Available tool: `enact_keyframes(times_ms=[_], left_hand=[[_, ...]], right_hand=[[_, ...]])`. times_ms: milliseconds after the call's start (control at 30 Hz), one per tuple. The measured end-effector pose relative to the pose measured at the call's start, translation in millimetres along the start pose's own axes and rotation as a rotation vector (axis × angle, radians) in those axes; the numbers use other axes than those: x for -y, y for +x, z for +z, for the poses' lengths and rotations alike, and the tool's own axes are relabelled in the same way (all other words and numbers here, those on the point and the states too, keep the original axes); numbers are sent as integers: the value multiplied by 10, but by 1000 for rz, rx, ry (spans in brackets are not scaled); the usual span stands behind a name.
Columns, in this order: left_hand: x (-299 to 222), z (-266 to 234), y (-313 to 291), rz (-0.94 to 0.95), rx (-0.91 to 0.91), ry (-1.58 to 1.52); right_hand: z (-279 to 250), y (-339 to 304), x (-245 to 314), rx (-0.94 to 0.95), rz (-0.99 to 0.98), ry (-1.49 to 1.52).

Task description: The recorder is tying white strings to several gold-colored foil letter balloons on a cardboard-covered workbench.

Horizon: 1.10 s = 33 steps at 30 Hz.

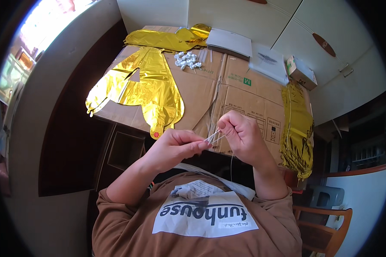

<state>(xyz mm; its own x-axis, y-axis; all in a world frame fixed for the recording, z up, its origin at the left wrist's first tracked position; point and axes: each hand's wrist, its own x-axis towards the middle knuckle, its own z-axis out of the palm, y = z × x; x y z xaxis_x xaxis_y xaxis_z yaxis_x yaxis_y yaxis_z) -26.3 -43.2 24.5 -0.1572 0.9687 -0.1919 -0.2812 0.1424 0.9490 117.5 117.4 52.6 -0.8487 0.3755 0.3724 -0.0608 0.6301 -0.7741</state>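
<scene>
A thin white string (212, 136) is stretched in crossing strands between my two hands, above the near edge of the table. My left hand (178, 147) pinches it between thumb and fingers. My right hand (243, 136), a little higher, has its fingers curled closed on the other side of the strands. One loose end of the string hangs below my right hand toward my lap. Left of my hands, a flat gold foil letter balloon (165, 85) shaped like an A lies on the cardboard, its tab close to my left hand.
Flattened cardboard (197, 96) covers the table. Toward the back lie a pile of small white bundles (187, 60), another gold foil balloon (158, 40), a white flat box (229, 41) and a plastic sleeve (268, 64). Gold foil (297, 128) hangs along the right edge, near a tissue box (301, 71).
</scene>
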Motion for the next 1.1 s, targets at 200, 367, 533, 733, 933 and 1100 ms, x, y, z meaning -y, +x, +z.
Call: enact_keyframes(times_ms=[200, 367, 533, 733, 933, 1100], left_hand=[[182, -3, 10, 263, -65, 97], [150, 25, -73, 90, 59, 98], [215, 33, -139, 311, -280, 42], [181, 9, -107, 513, -467, 470], [150, 53, -143, 227, -20, 443], [122, 58, -71, 410, -99, -191]], right_hand=[[5, -52, 44, 51, 34, 6], [-11, -1, 3, 21, 32, -21], [62, -67, -201, -15, 90, 83], [-64, -205, -198, 171, 88, 289], [-174, 7, -160, 183, 16, 199], [296, -80, -513, 137, 84, 384]])
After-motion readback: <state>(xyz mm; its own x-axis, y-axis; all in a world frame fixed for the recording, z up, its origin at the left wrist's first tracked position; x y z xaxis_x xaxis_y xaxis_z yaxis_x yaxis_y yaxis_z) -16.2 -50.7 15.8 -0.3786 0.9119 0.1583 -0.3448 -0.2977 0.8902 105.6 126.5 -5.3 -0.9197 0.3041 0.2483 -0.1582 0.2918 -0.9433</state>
